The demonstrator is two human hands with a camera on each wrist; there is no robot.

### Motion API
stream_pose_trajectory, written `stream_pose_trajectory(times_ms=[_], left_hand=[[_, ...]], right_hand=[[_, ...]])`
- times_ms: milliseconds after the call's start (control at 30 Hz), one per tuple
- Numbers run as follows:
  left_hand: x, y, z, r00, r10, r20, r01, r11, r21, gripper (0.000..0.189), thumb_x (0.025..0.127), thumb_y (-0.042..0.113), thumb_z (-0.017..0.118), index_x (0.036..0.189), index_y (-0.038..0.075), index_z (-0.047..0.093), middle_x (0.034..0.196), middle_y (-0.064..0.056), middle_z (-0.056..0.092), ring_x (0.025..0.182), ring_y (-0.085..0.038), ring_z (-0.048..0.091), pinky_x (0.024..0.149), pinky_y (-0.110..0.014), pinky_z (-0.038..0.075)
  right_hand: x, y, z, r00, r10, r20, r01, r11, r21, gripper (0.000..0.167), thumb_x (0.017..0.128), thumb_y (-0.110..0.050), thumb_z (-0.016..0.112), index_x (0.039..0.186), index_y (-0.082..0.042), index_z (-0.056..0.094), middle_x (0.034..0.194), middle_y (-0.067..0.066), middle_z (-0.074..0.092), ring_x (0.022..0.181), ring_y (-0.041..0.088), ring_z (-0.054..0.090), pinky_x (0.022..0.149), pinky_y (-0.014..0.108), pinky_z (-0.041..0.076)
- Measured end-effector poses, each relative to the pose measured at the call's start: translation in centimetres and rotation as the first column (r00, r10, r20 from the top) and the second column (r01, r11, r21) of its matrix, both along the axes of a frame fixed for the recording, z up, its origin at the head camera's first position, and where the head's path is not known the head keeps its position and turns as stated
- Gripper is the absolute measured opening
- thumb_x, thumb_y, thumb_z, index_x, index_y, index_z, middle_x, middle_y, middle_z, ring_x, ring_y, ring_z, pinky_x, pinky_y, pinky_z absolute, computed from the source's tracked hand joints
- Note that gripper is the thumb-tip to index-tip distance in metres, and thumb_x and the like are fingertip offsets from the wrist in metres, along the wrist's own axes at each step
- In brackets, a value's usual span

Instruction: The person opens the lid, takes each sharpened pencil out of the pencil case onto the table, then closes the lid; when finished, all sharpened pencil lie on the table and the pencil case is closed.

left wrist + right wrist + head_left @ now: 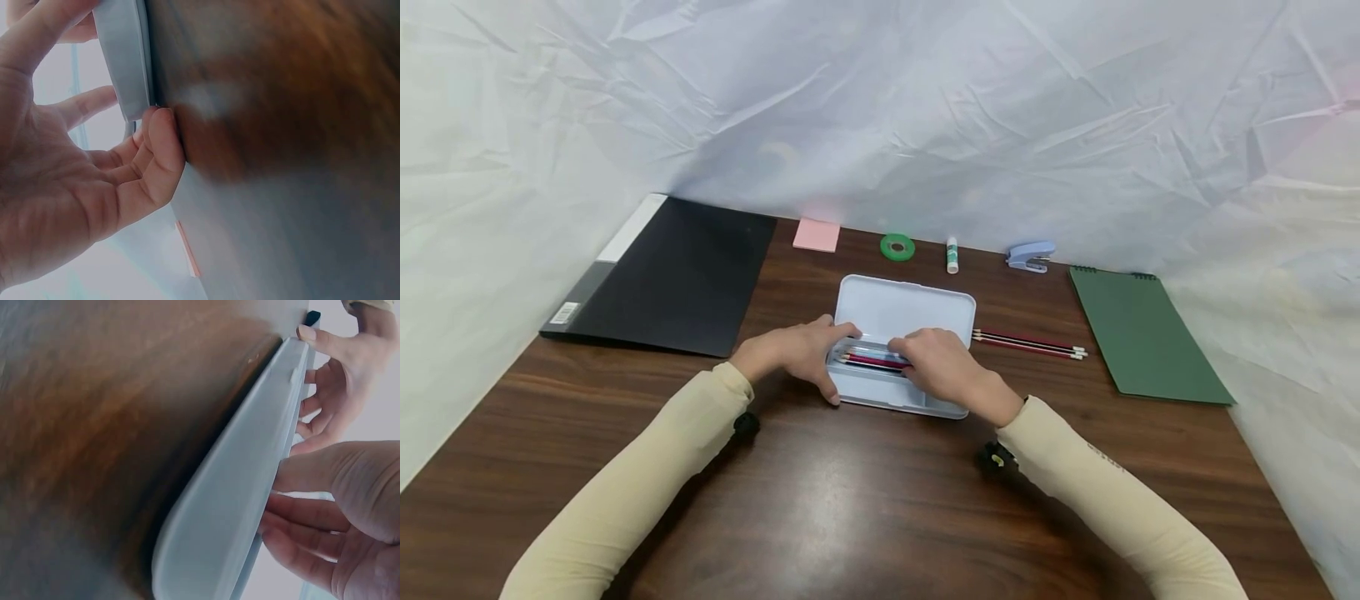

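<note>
A pale, hinged pencil case (880, 392) lies with its lid (906, 307) raised at the back. My left hand (808, 350) grips the case's left end, thumb at the front and fingers behind; the left wrist view shows fingers (164, 140) bent against the end wall. Dark red pencils (872, 361) lie inside, sharpened tips pointing left. My right hand (942, 362) reaches into the case and pinches the pencils near their right ends. Its fingertips are hidden behind the case wall in the right wrist view.
Several more pencils (1030, 342) lie right of the case. A black folder (677, 275) is at left, a green spiral notebook (1150, 333) at right. Along the back are pink sticky notes (816, 235), green tape (887, 252), a glue stick (952, 256) and a blue stapler (1028, 254).
</note>
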State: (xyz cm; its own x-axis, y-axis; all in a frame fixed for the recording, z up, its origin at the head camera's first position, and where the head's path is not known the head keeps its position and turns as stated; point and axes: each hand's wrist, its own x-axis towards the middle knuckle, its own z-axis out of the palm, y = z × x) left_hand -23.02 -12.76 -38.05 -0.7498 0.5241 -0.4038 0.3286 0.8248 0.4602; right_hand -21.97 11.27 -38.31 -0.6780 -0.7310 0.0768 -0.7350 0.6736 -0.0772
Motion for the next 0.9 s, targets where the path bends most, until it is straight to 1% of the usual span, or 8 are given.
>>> stream_pose_trajectory(times_ms=[267, 433, 567, 667, 767, 900], left_hand=[[-0.1, 0.1, -0.1, 1.000, 0.014, 0.001, -0.014, 1.000, -0.013, 0.098, 0.071, 0.040, 0.089, 0.151, 0.028, 0.034, 0.134, -0.014, 0.044, 0.109, -0.028, 0.053, 0.094, -0.044, 0.046], [-0.1, 0.2, -0.2, 1.000, 0.007, 0.003, -0.007, 1.000, -0.013, 0.098, 0.071, 0.040, 0.089, 0.151, 0.027, 0.034, 0.133, -0.014, 0.044, 0.108, -0.029, 0.053, 0.094, -0.045, 0.046], [-0.2, 0.1, -0.2, 1.000, -0.010, 0.002, 0.010, 1.000, -0.006, 0.097, 0.071, 0.040, 0.089, 0.150, 0.025, 0.035, 0.133, -0.015, 0.044, 0.107, -0.029, 0.053, 0.093, -0.045, 0.047], [-0.3, 0.1, -0.2, 1.000, -0.013, 0.001, 0.013, 1.000, -0.004, 0.097, 0.071, 0.040, 0.089, 0.150, 0.025, 0.035, 0.133, -0.016, 0.043, 0.108, -0.030, 0.053, 0.093, -0.046, 0.047], [-0.3, 0.1, -0.2, 1.000, -0.011, 0.000, 0.011, 1.000, -0.006, 0.097, 0.071, 0.040, 0.089, 0.150, 0.025, 0.034, 0.133, -0.016, 0.043, 0.107, -0.030, 0.053, 0.093, -0.046, 0.046], [-0.2, 0.0, -0.1, 1.000, -0.007, 0.009, 0.007, 1.000, -0.008, 0.096, 0.072, 0.040, 0.089, 0.150, 0.027, 0.035, 0.133, -0.015, 0.043, 0.108, -0.030, 0.053, 0.094, -0.046, 0.046]], right_hand=[[-0.6, -0.4, 0.2, 0.998, 0.047, 0.045, -0.049, 0.998, 0.049, 0.025, 0.085, -0.001, 0.073, 0.108, -0.010, 0.076, 0.091, 0.003, 0.077, 0.073, 0.014, 0.065, 0.069, 0.035, 0.055], [-0.9, -0.3, 0.3, 0.994, 0.045, 0.103, -0.053, 0.996, 0.072, 0.029, 0.086, -0.003, 0.074, 0.113, -0.012, 0.075, 0.095, 0.003, 0.076, 0.080, 0.015, 0.067, 0.077, 0.036, 0.055], [-1.0, -0.1, 0.6, 0.986, 0.045, 0.162, -0.054, 0.997, 0.049, 0.031, 0.088, -0.004, 0.073, 0.118, -0.011, 0.073, 0.103, 0.004, 0.076, 0.091, 0.017, 0.069, 0.085, 0.038, 0.055], [-1.1, 0.1, 0.8, 0.980, 0.049, 0.192, -0.055, 0.998, 0.027, 0.031, 0.090, -0.005, 0.071, 0.120, -0.011, 0.072, 0.108, 0.004, 0.076, 0.096, 0.018, 0.070, 0.088, 0.039, 0.055], [-1.1, 0.2, 1.2, 0.976, 0.053, 0.210, -0.057, 0.998, 0.012, 0.031, 0.090, -0.005, 0.071, 0.121, -0.010, 0.072, 0.110, 0.004, 0.075, 0.097, 0.018, 0.070, 0.087, 0.040, 0.055], [-1.2, 0.5, 1.6, 0.976, 0.045, 0.214, -0.048, 0.999, 0.011, 0.031, 0.090, -0.005, 0.071, 0.121, -0.011, 0.072, 0.110, 0.005, 0.075, 0.097, 0.018, 0.070, 0.088, 0.040, 0.055]])
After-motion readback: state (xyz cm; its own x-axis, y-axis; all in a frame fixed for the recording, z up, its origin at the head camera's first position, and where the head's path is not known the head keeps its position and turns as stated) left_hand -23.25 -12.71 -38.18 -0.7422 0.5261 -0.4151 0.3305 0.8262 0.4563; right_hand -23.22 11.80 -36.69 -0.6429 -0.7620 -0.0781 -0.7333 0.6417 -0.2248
